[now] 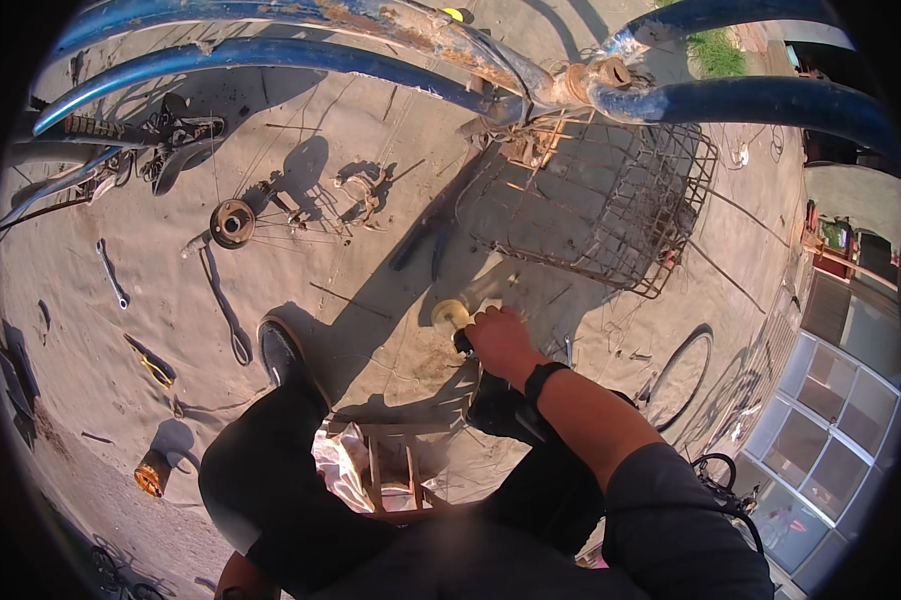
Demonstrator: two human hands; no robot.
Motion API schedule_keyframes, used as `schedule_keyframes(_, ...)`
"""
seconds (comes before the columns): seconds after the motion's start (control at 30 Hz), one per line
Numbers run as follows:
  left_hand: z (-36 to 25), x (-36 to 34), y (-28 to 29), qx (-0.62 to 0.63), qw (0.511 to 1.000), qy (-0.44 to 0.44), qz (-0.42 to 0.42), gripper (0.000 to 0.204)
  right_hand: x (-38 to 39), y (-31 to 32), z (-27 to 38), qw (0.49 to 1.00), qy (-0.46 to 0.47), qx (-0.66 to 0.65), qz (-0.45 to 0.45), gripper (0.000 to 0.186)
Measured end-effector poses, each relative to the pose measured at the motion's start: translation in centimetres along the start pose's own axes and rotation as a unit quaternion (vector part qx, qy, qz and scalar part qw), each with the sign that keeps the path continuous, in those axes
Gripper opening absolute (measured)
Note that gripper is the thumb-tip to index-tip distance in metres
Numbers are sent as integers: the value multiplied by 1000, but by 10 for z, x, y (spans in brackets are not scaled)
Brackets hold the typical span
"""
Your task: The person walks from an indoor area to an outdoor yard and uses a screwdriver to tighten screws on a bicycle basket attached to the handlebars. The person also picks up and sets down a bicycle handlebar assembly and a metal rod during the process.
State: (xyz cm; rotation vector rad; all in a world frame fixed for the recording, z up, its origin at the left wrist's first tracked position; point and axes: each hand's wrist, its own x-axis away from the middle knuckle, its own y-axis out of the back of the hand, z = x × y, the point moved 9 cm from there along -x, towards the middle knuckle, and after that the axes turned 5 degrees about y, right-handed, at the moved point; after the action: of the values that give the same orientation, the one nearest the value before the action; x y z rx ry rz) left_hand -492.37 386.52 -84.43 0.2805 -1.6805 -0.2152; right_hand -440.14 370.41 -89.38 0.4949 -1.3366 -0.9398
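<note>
My right hand (503, 346) is closed around a small black-bodied tool (462, 342) with a round yellow-tan disc (450, 316) at its end. The fingers hide most of the tool's body, so its exact kind does not show. It is held low near my right shoe, over the concrete. Only a bit of my left arm (246, 577) appears at the lower edge; the left hand is out of the picture. Across the top runs a blue, rusty metal frame (371, 62) of curved tubes. Beyond my right hand lies a rusty wire basket (611, 210).
A wheel hub (233, 223), a wrench (112, 273), yellow-handled pliers (153, 368) and a rusty can (152, 473) lie to the left. A wooden stool (391, 470) is between my legs. A thin tyre (685, 375) lies at right, near a windowed wall (821, 410).
</note>
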Motion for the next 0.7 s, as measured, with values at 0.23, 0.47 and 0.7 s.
schedule_keyframes(0.23, -5, -14, 15, -12, 998, -37, -42, 37, -9, 13, -11, 998, -15, 30, -47, 6)
schedule_keyframes(0.47, -6, -8, 47, 20, 992, -82, -89, 37, 75, 79, -67, 993, -76, 28, 84, 21)
schedule_keyframes(0.7, -67, -4, 130, 176, 954, -204, -132, 36, 264, 110, -167, 950, -294, -71, 76, 29)
